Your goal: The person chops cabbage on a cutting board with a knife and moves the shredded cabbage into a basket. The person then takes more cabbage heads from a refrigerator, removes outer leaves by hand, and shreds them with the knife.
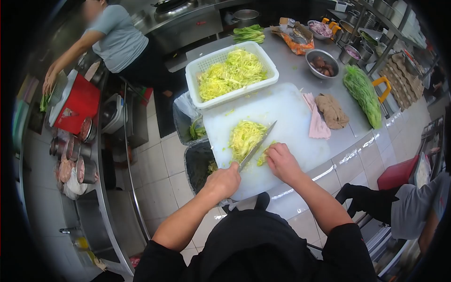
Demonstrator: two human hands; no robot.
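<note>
On board, knife (259, 144) beside shredded cabbage (246, 139)

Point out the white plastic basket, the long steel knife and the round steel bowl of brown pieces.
White plastic basket (239, 92): head view, near rim.
Long steel knife (257, 148): head view, mid-blade.
Round steel bowl (311, 56): head view, inner wall.

Egg trays (400, 81) (brown, overlapping), red container (84, 107), metal bowl (312, 70) of brown chunks (322, 65).
</note>
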